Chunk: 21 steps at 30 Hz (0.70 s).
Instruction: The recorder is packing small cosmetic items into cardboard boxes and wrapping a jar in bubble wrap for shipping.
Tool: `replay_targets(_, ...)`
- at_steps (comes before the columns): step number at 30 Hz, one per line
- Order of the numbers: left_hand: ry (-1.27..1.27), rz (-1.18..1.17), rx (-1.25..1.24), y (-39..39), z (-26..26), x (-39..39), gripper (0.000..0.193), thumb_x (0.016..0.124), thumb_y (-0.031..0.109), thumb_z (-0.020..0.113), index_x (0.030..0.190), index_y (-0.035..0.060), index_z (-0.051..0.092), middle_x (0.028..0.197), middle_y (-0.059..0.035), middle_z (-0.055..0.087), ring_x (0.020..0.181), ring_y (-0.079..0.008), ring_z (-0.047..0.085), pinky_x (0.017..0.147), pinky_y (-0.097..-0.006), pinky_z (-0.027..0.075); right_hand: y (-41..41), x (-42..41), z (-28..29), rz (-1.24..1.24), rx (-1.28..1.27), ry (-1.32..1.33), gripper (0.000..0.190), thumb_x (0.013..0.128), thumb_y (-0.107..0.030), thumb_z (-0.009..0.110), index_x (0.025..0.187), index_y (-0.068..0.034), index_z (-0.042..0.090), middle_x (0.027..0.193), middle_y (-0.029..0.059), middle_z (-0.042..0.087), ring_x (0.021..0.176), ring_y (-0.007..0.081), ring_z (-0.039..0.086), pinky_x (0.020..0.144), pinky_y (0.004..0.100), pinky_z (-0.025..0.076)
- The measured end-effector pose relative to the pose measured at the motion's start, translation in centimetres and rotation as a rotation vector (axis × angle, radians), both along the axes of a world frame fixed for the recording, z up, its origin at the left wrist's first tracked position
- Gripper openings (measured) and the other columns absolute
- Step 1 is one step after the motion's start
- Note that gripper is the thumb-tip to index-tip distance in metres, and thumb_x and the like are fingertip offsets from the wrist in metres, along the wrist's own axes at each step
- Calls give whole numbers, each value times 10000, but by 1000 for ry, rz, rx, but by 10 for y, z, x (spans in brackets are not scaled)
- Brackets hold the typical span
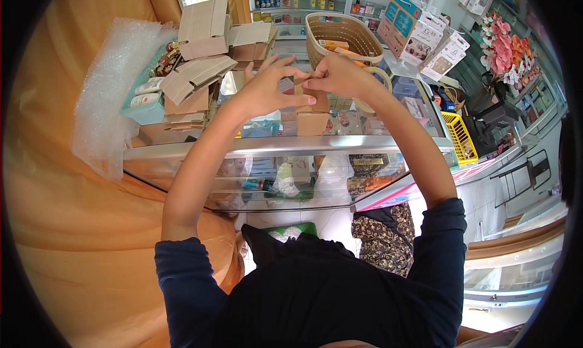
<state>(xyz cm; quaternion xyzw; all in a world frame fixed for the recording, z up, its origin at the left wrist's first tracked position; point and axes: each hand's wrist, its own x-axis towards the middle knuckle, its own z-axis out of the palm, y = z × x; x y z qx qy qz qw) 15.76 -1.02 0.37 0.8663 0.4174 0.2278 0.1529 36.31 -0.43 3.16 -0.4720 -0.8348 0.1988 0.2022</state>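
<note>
A small brown cardboard box point(312, 122) rests on the glass top of a display counter point(291, 144), lengthwise in front of me. My left hand point(273, 85) hovers over its left side, fingers spread, with the thumb reaching across the top. Above the box's far part, my right hand point(340, 77) has its thumb and bent fingers drawn close together; whether something thin is between them is hard to see. Both hands nearly meet there. Just behind my right wrist is a beige roll of tape point(387, 80), partly hidden by the forearm.
Flattened cardboard pieces point(200, 75) pile up at left beside a light-blue bin point(148, 111) and bubble wrap point(102, 102). A tan woven-pattern plastic basket point(350, 29) with orange packages point(334, 44) stands behind. Hanging packs point(421, 41) and a yellow basket point(459, 138) are at right.
</note>
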Motion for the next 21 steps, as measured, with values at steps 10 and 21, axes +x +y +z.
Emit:
replay_targets(10,-56,-47,-9,-1,0,0,562,737,530,736,1193,220,629,1493,-164,339,1431,-361,173,1106,-605,48,9,10,-2,-61,-12,-113,588,746,-489,720,547,47,581,538,147,568,508,211,570,517,372,460)
replay_targets(21,-382,-6,-54,12,-26,4,394,798,430,721,1093,169,694,1401,-164,466,1288,-310,451,1076,-438,293,-4,10,-35,-100,-340,385,435,851,-421,691,803,-98,404,752,-9,450,675,78,514,548,284,545)
